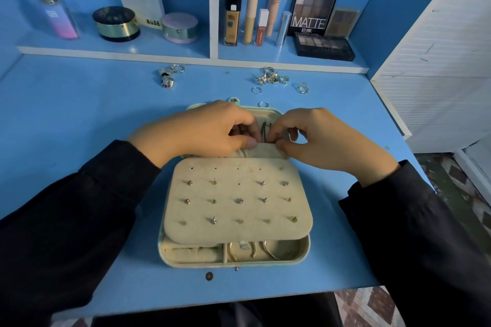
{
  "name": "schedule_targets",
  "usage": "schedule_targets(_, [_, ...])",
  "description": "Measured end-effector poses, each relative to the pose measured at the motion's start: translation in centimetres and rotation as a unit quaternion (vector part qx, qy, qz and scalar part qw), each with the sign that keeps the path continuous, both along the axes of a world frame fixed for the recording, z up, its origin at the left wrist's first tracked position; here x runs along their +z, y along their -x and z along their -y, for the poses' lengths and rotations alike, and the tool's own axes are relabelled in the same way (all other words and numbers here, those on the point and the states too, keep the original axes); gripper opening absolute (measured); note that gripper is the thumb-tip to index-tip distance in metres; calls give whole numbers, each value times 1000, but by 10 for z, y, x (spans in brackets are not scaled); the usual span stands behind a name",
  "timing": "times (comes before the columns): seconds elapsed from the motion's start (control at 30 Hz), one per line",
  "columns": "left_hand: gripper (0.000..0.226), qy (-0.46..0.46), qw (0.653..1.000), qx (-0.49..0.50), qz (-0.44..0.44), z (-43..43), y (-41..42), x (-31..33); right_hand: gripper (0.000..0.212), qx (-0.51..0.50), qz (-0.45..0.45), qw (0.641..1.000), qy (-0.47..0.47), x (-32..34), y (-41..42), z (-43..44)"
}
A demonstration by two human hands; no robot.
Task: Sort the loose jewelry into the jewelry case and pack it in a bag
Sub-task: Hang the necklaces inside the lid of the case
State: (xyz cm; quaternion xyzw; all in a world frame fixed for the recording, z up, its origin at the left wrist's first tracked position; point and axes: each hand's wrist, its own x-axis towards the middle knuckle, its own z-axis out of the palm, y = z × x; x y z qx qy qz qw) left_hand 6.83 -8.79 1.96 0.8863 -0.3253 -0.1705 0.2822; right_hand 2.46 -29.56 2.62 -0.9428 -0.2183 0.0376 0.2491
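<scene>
On the blue shelf [159, 52] stand a purple perfume bottle [57, 12], a dark jar [116, 23], a pink jar [180, 27], makeup tubes [250, 20] and a MATTE box [312, 12].

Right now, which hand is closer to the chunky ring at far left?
Left. The left hand is toward the person and rightward of the chunky ring; the right hand lies farther right. Both pinch the chain.

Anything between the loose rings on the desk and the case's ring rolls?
Yes: the earring panel lies over most of the tray, leaving only the front strip of the ring rolls exposed.
</scene>
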Motion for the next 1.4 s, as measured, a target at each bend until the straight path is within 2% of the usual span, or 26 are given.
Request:
schedule_targets(0.23, [5,-10,1000,-7,9,1,-1,-2,22,10,-5,1000,1,-2,-1,0])
schedule_targets(0.53, [8,14,1000,-8,12,-3,1,-6,23,22,24,998,-46,-9,0,4])
schedule_targets(0.8, [18,185,979,48,76,-31,25,-16,15,-59,101,977,-179,-33,15,8])
schedule_targets(0.93, [17,221,958,92,159,-49,32,-23,17,-94,129,964,-214,-40,28,7])
schedule_targets(1.07, [31,209,960,121,145,-66,35,-32,39,-87,76,971,-209,-46,41,2])
schedule_targets(1.17, [50,149,976,121,105,-76,40,-41,53,-74,-16,976,-202,-46,52,1])
schedule_targets(1.27, [62,105,985,117,65,-83,50,-46,57,-47,-51,982,-176,-46,63,1])
schedule_targets(1.4, [63,89,988,98,78,-89,68,-46,57,-31,-55,985,-158,-42,79,0])
